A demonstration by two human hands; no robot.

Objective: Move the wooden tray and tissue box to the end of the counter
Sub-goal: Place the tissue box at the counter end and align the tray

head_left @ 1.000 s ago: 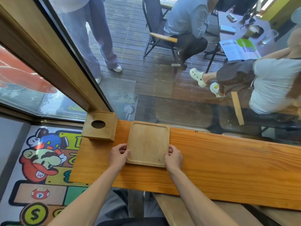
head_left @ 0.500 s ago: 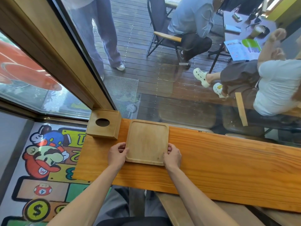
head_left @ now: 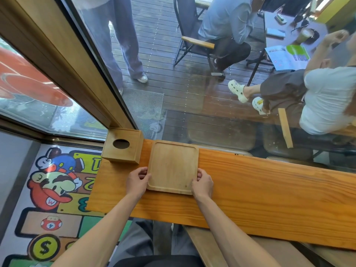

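Note:
A pale wooden tray (head_left: 172, 164) with a raised rim lies flat on the orange wooden counter (head_left: 260, 193), near the counter's left end. My left hand (head_left: 137, 181) grips the tray's left edge at the near corner, and my right hand (head_left: 202, 185) grips the right edge at the near corner. The wooden tissue box (head_left: 123, 145), with a dark oval hole in its top, stands at the counter's far left corner. A narrow strip of counter separates it from the tray.
A glass wall (head_left: 192, 93) rises directly behind the counter's far edge, and a wooden window frame (head_left: 63, 60) meets it above the tissue box. Beyond the glass, people sit and stand on a dark deck. The counter stretches far to the right.
The tray has shifted slightly left, closer to the tissue box, with both hands still gripping its sides. The view has drifted a little.

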